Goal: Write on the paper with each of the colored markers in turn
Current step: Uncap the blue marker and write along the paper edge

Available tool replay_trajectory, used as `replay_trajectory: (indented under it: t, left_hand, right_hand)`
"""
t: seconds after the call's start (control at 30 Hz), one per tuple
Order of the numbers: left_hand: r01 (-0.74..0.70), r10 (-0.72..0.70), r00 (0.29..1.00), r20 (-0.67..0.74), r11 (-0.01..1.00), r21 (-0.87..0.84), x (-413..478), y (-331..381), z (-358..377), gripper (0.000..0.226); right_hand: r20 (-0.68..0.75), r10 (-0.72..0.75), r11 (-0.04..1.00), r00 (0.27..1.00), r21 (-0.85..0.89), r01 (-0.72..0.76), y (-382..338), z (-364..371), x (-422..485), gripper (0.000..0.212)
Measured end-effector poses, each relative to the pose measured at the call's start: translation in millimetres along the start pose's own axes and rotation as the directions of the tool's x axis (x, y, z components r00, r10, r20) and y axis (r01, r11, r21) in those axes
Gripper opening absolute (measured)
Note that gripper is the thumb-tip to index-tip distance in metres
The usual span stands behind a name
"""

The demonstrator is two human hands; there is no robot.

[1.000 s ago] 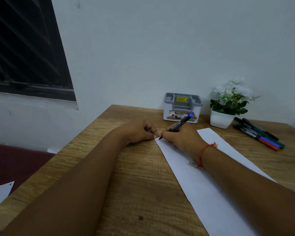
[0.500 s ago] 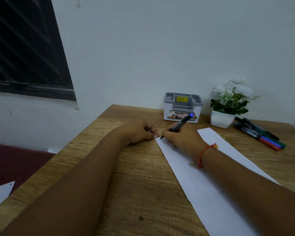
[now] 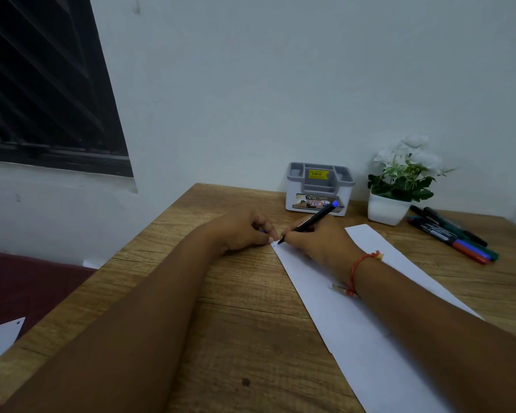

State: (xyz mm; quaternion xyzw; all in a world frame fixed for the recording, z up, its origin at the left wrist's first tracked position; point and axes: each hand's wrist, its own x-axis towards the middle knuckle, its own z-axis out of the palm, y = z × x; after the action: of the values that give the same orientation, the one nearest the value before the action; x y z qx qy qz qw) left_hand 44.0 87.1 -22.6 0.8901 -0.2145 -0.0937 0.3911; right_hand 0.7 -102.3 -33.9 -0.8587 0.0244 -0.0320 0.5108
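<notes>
A white sheet of paper (image 3: 355, 317) lies slanted across the wooden desk (image 3: 239, 338). My right hand (image 3: 316, 239) grips a black marker with a blue end (image 3: 313, 220), its tip touching the paper's far left corner, where a small mark shows. My left hand (image 3: 245, 231) rests curled on the desk beside that corner; a bit of blue shows under its fingers, likely the cap, mostly hidden. Several other markers (image 3: 453, 236), with red, blue, green and black ends, lie at the right.
A grey and white desk organiser (image 3: 319, 189) and a white potted plant (image 3: 399, 183) stand against the back wall. The desk's left edge drops to a dark red floor, where a white sheet corner (image 3: 0, 338) lies. A dark window (image 3: 42, 84) is at the left.
The marker tip has shifted very slightly at the paper's corner. Both hands stay in almost the same place.
</notes>
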Motion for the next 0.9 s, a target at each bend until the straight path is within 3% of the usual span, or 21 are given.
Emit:
replay_trajectory:
  t: [0.9]
  left_hand:
    - [-0.009,0.009,1.000,-0.003,0.999,0.046,-3.5,3.9,-0.3,0.010]
  right_hand:
    - [-0.066,-0.014,0.999,0.998,-0.051,0.011,-3.5,0.3,-1.9,0.016]
